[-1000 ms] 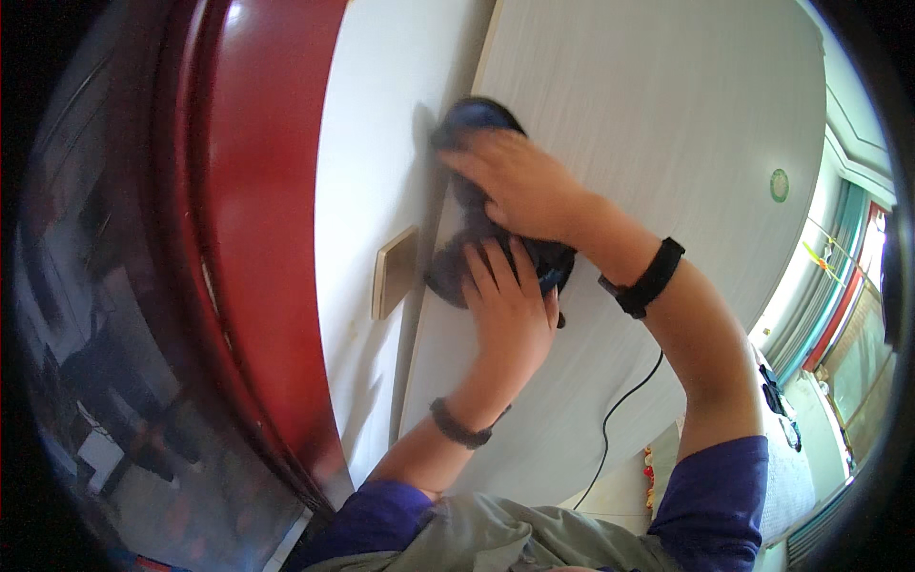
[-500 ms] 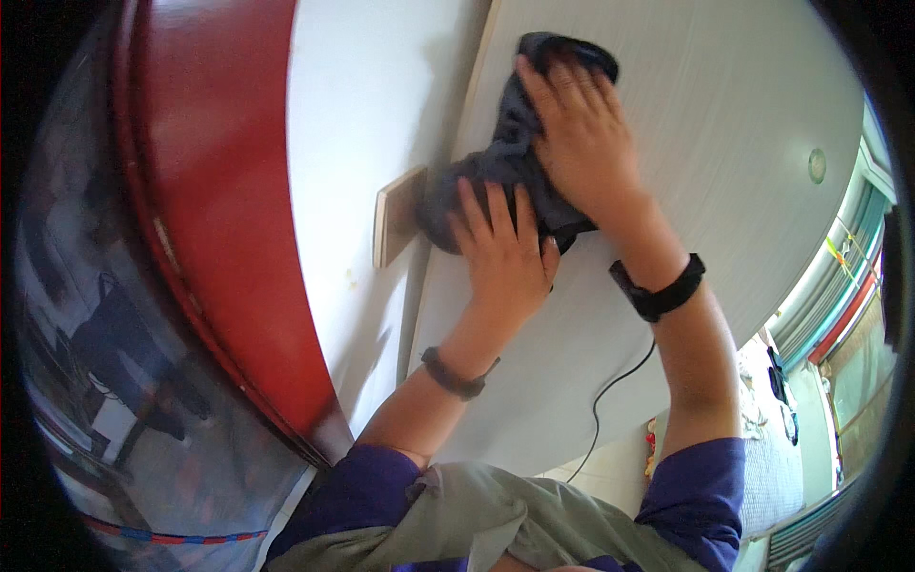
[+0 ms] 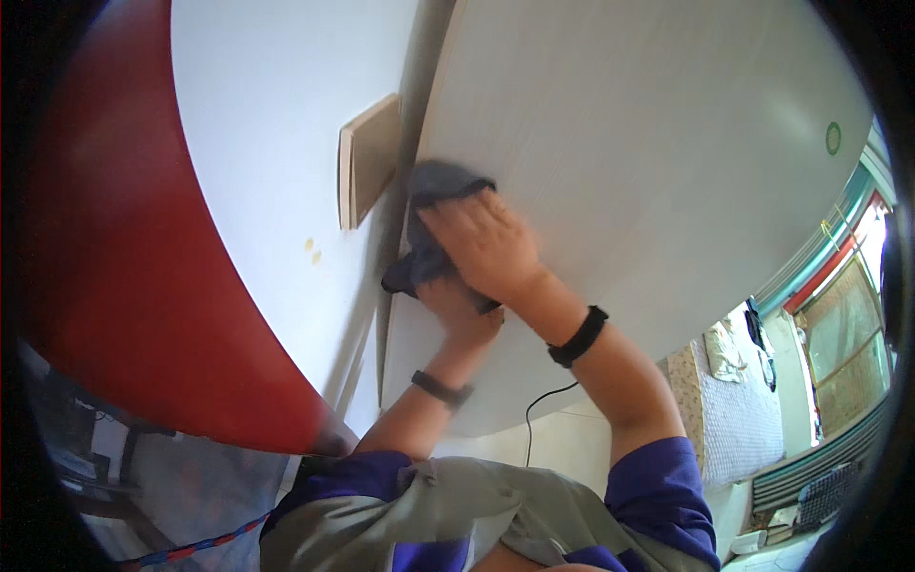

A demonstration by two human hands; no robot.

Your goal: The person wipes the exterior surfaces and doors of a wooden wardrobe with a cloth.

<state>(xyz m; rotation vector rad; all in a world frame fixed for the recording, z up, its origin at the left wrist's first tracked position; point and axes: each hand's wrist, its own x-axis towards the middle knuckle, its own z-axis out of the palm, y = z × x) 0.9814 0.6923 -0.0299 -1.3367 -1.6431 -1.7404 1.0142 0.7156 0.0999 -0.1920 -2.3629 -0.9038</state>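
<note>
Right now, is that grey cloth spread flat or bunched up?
Bunched up: the grey cloth shows folds, pressed on the pale panel under the right hand.

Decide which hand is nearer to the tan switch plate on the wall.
Right. The right hand presses the grey cloth just beside the switch plate; the left hand lies lower, farther away.

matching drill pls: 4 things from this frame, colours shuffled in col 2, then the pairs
1. cloth
2. wall plate
3. door
4. sleeve

a. red
b. purple
c. grey
d. tan

Pairs: 1-c, 2-d, 3-a, 4-b. The right hand presses the cloth on the pale panel; the left hand lies under it.
</note>
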